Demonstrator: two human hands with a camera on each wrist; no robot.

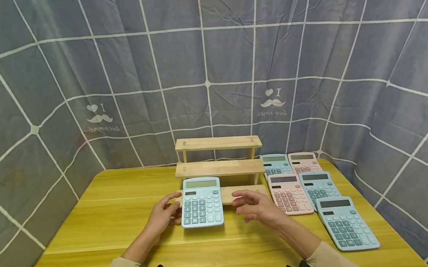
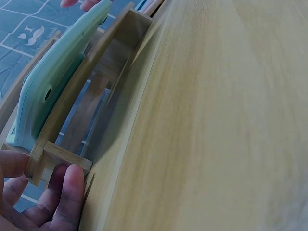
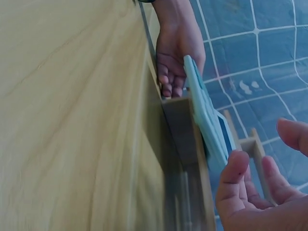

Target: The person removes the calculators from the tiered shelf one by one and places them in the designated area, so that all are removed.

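A light blue calculator (image 1: 201, 203) rests on the lowest step of a three-tier wooden display stand (image 1: 219, 168), its keys and screen facing me. At the left end of that step, my left hand (image 1: 162, 215) grips the board; in the left wrist view the thumb lies against the board's end and the curled fingers (image 2: 72, 192) are at the short leg below. My right hand (image 1: 258, 207) hovers right of the calculator with its fingers spread and nothing in them. In the right wrist view its fingertips (image 3: 238, 161) come close to the calculator's edge.
To the right of the stand lie several more calculators, including a pink one (image 1: 290, 194) and a blue one (image 1: 347, 223) nearest me. The stand's upper two steps rise behind. A grey checked curtain (image 1: 177, 60) surrounds the yellow wooden table (image 1: 127, 192).
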